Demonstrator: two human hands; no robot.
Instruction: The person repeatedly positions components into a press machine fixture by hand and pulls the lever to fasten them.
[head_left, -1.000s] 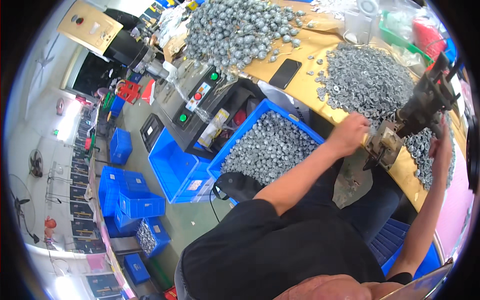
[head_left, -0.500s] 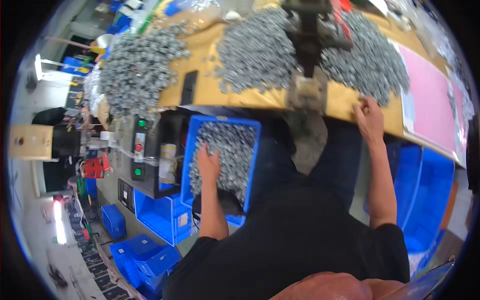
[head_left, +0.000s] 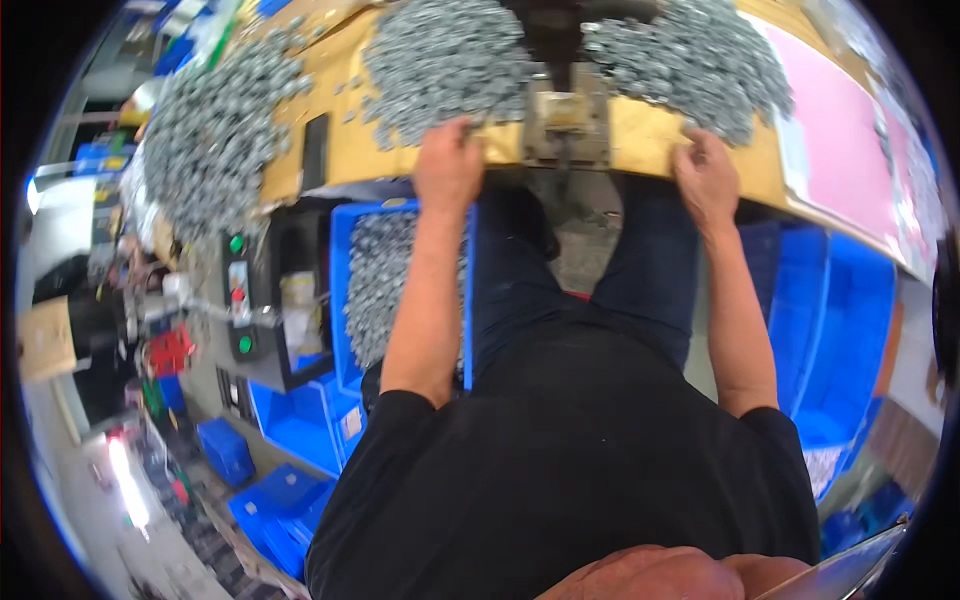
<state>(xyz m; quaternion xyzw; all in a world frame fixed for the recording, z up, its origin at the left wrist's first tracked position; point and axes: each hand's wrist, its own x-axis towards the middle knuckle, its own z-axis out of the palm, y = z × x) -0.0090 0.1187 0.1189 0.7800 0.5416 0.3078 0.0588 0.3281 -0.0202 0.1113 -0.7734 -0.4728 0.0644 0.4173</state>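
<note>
My left hand [head_left: 448, 168] is at the near edge of the middle pile of small grey metal parts [head_left: 445, 70]. Its fingers are curled in, and whatever they may hold is hidden. At the near tip of the right pile of grey parts [head_left: 690, 65] is my right hand [head_left: 708, 178], thumb and fingers drawn together; I cannot make out anything between them. Between the two hands stands a dark machine with a metal block [head_left: 565, 118] at the table's edge. Under my left forearm sits a blue bin [head_left: 341, 290] filled with the same kind of grey parts.
Another heap of grey parts [head_left: 215, 130] lies at the table's left, near a flat black bar [head_left: 315, 150]. A pink sheet [head_left: 835, 115] covers the right end. Left of the filled bin is a black control box [head_left: 240, 290] with buttons. Blue bins [head_left: 850, 330] stand at right.
My left hand has left the parts in the blue bin and come forward to the middle pile. My right hand stays by the right pile, its fingers more curled. The view has shifted.
</note>
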